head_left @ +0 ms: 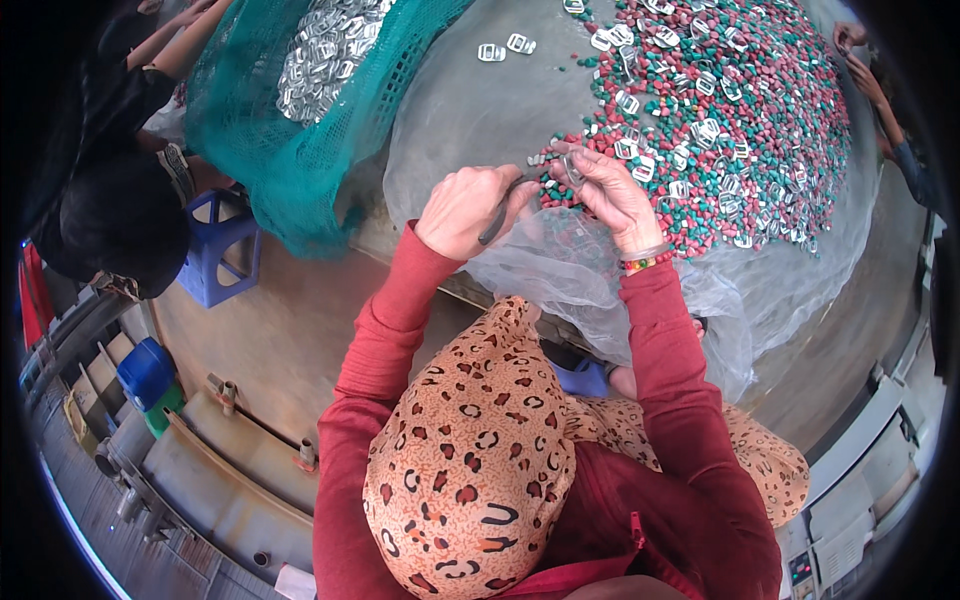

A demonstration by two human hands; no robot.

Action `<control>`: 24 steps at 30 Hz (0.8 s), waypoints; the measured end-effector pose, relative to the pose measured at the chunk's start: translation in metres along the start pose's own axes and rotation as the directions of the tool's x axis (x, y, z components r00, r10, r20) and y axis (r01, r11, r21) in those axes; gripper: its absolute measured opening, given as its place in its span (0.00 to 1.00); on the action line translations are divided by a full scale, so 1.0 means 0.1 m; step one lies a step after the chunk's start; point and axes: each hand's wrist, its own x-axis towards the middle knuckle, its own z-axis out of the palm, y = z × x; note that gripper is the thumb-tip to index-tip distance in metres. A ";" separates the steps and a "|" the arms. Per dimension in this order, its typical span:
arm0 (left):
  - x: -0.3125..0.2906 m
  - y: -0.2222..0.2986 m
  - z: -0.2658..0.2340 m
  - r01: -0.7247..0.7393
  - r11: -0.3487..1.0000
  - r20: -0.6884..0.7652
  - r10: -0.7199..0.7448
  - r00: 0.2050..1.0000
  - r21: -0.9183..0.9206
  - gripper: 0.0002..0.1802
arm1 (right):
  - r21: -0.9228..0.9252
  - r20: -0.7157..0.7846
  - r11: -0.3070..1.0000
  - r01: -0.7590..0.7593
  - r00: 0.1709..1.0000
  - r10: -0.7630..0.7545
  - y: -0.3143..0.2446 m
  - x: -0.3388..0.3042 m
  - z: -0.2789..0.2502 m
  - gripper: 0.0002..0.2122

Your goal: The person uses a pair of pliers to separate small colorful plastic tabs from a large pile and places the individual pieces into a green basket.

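My left hand (468,208), in a red sleeve, is closed round a dark curved hand tool (492,222) whose tip points to the right. Only part of that tool shows, so I cannot tell its exact kind. Facing it, my right hand (612,198) wears a beaded bracelet and pinches a metal buckle (572,170) between thumb and fingers. Both hands are close together above the near left edge of a spread of small red, green and white stones (790,130). Several silver buckles (706,132) lie scattered among these stones.
Thin translucent sheeting (560,250) hangs over the work surface's near edge. Left of it, a green net (232,120) holds a heap of silver buckles (335,60). A person in dark clothes (120,200) sits by a blue stool (218,250). Another person's hands (862,62) are at far right.
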 end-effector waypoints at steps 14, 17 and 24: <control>0.10 0.03 0.46 0.095 0.970 -0.168 -0.057 0.984 0.225 0.12 | 0.039 -0.219 0.982 0.185 0.960 -0.172 0.31 0.01 0.20 0.15; 0.11 0.03 0.47 0.072 0.963 -0.153 -0.032 0.988 0.260 0.12 | -0.097 -0.187 0.976 0.194 0.960 -0.209 0.28 -0.04 0.33 0.14; 0.12 -0.09 0.51 0.047 0.970 -0.110 -0.021 0.994 0.239 0.12 | -0.171 -0.188 0.961 0.218 0.950 -0.249 0.36 -0.02 0.26 0.11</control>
